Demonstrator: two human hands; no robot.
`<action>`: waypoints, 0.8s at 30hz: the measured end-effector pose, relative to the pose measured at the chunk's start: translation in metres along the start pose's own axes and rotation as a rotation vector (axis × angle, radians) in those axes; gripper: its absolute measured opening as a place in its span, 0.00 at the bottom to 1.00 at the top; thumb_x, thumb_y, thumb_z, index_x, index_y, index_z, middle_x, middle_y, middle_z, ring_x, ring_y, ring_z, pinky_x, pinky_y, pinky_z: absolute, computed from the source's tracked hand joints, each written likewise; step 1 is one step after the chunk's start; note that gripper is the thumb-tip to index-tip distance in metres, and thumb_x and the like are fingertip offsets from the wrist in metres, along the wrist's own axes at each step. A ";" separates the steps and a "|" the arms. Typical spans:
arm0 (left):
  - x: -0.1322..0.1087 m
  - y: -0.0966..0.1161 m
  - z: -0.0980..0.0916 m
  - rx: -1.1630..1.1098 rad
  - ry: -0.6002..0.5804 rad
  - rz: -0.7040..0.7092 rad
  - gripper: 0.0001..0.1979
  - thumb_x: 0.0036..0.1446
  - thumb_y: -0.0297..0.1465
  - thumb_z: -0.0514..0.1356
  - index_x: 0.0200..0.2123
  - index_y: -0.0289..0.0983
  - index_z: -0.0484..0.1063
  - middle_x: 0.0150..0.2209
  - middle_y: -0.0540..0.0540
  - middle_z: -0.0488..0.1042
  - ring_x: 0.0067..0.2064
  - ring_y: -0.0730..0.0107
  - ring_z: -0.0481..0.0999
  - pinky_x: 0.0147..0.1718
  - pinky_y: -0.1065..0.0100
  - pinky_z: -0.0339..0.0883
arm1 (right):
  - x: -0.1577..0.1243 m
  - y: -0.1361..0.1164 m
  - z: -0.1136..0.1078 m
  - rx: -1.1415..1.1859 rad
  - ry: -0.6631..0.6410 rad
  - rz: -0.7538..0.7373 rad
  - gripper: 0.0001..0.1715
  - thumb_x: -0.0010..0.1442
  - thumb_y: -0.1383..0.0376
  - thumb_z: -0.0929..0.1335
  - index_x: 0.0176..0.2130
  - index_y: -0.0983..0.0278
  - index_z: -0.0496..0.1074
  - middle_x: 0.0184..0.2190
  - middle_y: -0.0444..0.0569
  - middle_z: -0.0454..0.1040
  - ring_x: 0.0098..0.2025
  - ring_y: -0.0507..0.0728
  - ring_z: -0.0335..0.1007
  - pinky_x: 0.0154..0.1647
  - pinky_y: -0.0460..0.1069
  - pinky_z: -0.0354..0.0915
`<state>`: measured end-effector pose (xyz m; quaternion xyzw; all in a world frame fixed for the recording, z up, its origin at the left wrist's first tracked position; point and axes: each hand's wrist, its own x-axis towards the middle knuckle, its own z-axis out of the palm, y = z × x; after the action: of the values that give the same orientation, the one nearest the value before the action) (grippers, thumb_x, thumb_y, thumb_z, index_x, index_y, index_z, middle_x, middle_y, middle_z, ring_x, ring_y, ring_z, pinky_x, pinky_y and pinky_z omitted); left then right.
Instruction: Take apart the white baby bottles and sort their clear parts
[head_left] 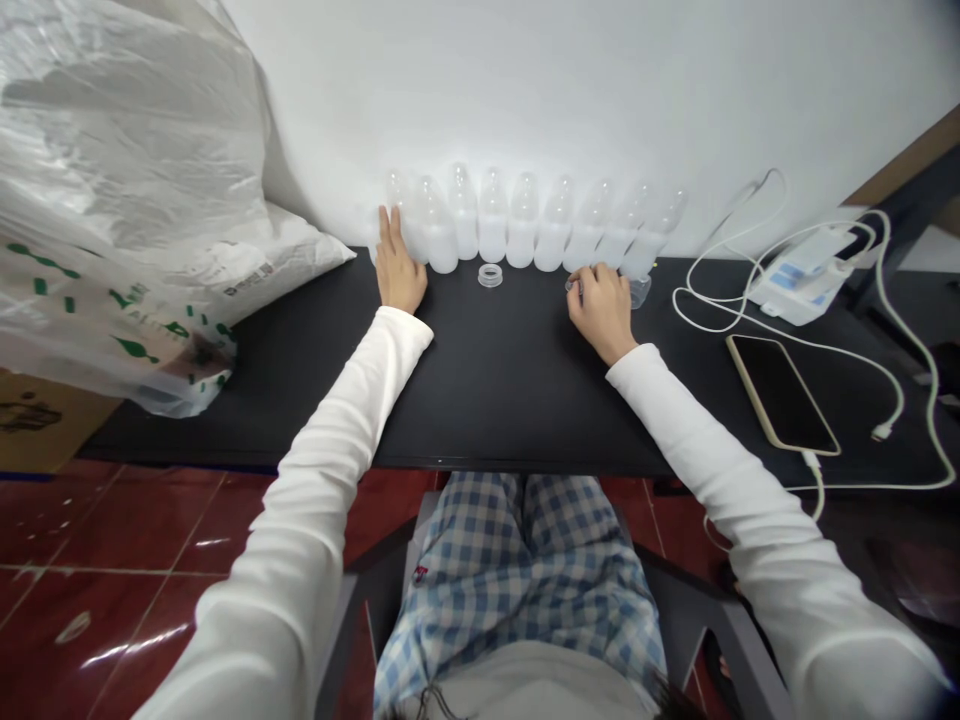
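You can read no word for certain here: the green print (135,349) on the clear bag (60,345), the dark label (250,279) on the white sack (150,110), the black print (27,417) on the cardboard box (79,405) and 1 red mark (421,574) on your checked trousers (517,580) are too unclear.

Creased long white sleeves (319,450) are worn with blue-and-white checked bottoms (517,570) bearing a small red emblem (421,574)

Sack (135,120) cropped, piece (572,286) at right grip (603,303) obscured
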<state>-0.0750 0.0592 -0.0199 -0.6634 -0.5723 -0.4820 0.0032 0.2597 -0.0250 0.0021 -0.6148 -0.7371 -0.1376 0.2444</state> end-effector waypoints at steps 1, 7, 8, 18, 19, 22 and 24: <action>0.001 -0.004 0.002 -0.008 -0.004 0.016 0.36 0.71 0.39 0.54 0.75 0.29 0.50 0.80 0.35 0.47 0.78 0.47 0.53 0.75 0.43 0.50 | 0.000 -0.001 0.000 -0.003 -0.009 0.006 0.19 0.71 0.66 0.57 0.49 0.68 0.73 0.47 0.66 0.74 0.51 0.71 0.69 0.53 0.64 0.61; 0.007 -0.013 0.005 -0.165 -0.064 -0.005 0.38 0.68 0.48 0.59 0.74 0.37 0.54 0.77 0.37 0.56 0.81 0.51 0.47 0.79 0.51 0.46 | 0.000 -0.003 0.000 -0.028 -0.027 0.009 0.19 0.71 0.67 0.57 0.49 0.68 0.74 0.47 0.65 0.75 0.51 0.71 0.70 0.53 0.63 0.61; 0.008 -0.015 0.006 -0.187 -0.076 -0.037 0.39 0.67 0.47 0.60 0.75 0.39 0.52 0.77 0.37 0.55 0.81 0.51 0.49 0.79 0.51 0.47 | -0.001 -0.003 0.000 -0.030 -0.023 0.006 0.19 0.71 0.67 0.57 0.49 0.68 0.74 0.46 0.65 0.75 0.51 0.70 0.70 0.53 0.63 0.61; 0.012 -0.011 0.011 0.001 -0.198 -0.320 0.42 0.65 0.40 0.62 0.75 0.32 0.50 0.71 0.23 0.64 0.75 0.37 0.63 0.74 0.37 0.54 | 0.000 -0.004 0.004 -0.033 -0.021 -0.040 0.19 0.71 0.67 0.57 0.48 0.68 0.74 0.45 0.64 0.75 0.48 0.69 0.69 0.51 0.62 0.61; 0.012 -0.006 0.010 0.035 -0.199 -0.336 0.42 0.65 0.40 0.61 0.75 0.30 0.50 0.70 0.21 0.65 0.74 0.36 0.63 0.73 0.37 0.55 | 0.000 -0.005 0.004 -0.033 -0.027 -0.042 0.19 0.71 0.67 0.57 0.48 0.68 0.74 0.45 0.64 0.75 0.48 0.69 0.69 0.52 0.62 0.61; 0.013 0.004 0.014 0.103 -0.172 -0.346 0.40 0.68 0.43 0.58 0.74 0.28 0.52 0.68 0.20 0.68 0.74 0.34 0.65 0.70 0.35 0.59 | 0.000 -0.009 0.002 -0.034 -0.044 -0.055 0.20 0.71 0.67 0.57 0.49 0.68 0.74 0.45 0.64 0.75 0.49 0.69 0.69 0.52 0.61 0.61; 0.016 0.001 0.021 0.118 -0.126 -0.314 0.39 0.69 0.47 0.56 0.72 0.27 0.55 0.66 0.20 0.69 0.73 0.36 0.66 0.69 0.38 0.62 | 0.000 -0.010 0.000 -0.037 -0.061 -0.063 0.20 0.71 0.66 0.57 0.49 0.68 0.75 0.46 0.64 0.75 0.49 0.69 0.69 0.52 0.61 0.61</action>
<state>-0.0632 0.0824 -0.0208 -0.5936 -0.6953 -0.3994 -0.0690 0.2496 -0.0272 0.0033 -0.5997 -0.7605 -0.1401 0.2058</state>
